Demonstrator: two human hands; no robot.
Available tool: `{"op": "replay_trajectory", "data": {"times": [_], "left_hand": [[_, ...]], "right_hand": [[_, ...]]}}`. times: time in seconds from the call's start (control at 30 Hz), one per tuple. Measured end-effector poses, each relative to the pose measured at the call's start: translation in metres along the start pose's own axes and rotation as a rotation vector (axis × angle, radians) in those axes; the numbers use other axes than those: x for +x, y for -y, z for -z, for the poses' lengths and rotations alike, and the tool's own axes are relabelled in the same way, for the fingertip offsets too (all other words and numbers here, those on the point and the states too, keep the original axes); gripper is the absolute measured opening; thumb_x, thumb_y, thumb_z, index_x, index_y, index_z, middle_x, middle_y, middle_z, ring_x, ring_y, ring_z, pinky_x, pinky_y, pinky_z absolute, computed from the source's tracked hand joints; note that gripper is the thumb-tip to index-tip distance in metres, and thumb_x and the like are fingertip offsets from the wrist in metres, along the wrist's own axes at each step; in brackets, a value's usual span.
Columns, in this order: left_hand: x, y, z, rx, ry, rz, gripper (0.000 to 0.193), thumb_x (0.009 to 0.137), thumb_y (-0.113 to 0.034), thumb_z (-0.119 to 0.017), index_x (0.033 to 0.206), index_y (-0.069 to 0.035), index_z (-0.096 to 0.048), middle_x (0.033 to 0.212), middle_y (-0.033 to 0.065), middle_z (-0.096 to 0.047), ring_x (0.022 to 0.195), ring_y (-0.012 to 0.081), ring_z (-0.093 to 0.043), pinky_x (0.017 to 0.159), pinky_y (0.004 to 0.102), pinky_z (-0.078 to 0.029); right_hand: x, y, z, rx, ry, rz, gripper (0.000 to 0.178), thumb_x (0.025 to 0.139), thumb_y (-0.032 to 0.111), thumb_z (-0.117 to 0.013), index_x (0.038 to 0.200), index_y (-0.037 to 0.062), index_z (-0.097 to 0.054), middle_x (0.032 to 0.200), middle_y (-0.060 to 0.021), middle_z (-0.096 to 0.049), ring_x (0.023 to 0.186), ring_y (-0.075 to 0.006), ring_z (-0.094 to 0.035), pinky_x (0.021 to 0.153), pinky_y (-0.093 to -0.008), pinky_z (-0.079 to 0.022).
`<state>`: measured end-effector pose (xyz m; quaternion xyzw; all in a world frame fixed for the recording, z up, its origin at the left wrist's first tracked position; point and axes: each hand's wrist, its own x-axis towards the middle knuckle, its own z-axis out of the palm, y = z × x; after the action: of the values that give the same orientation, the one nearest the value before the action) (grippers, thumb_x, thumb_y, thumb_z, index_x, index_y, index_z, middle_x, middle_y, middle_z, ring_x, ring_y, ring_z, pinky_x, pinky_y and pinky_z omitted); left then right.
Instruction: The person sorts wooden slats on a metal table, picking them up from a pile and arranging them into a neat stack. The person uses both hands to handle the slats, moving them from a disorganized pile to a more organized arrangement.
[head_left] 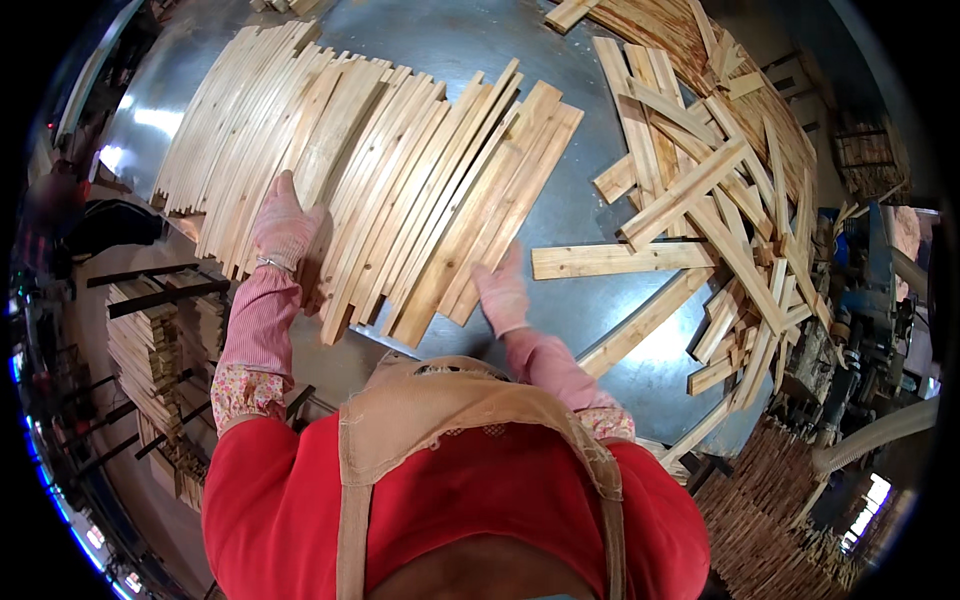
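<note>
Apparently partway: at left, boards point(375, 190) in a row, left hand point(285, 228) spread over near ends, right hand point(504, 290) spread beside right edge; at right, jumbled planks point(684, 193) not yet aligned.

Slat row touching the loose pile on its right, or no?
Apart. The head view shows a strip of bare metal table between the slat row and the loose pile.

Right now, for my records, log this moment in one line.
Left hand: at slats | right hand: at rightmost slat | loose pile: farther right
</note>
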<state>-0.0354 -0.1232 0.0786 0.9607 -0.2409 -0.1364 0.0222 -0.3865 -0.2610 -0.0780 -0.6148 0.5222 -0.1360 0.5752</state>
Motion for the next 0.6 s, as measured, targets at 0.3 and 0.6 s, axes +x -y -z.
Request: {"op": "replay_trajectory", "data": {"times": [0.3, 0.6], "left_hand": [[0.038, 0.062, 0.016, -0.457, 0.121, 0.104, 0.099, 0.095, -0.039, -0.078, 0.171, -0.002, -0.027, 0.16, 0.0281, -0.052, 0.149, 0.0391, -0.052, 0.125, 0.0444, -0.043], [0.025, 0.049, -0.029, -0.754, 0.144, 0.072, 0.101, 0.095, -0.05, -0.076, 0.169, 0.0, -0.03, 0.162, 0.0277, -0.051, 0.151, 0.0372, -0.051, 0.125, 0.0439, -0.04]], "right_hand": [[0.06, 0.05, 0.004, -0.131, -0.164, -0.102, 0.089, 0.096, 0.038, -0.069, 0.166, -0.006, -0.034, 0.15, -0.0333, -0.061, 0.142, -0.0457, -0.057, 0.12, -0.0417, -0.042], [0.069, 0.014, 0.007, 0.449, -0.007, 0.002, 0.074, 0.102, 0.022, -0.068, 0.165, -0.0035, -0.039, 0.149, -0.0197, -0.063, 0.133, -0.0292, -0.06, 0.117, -0.0367, -0.044]]}}
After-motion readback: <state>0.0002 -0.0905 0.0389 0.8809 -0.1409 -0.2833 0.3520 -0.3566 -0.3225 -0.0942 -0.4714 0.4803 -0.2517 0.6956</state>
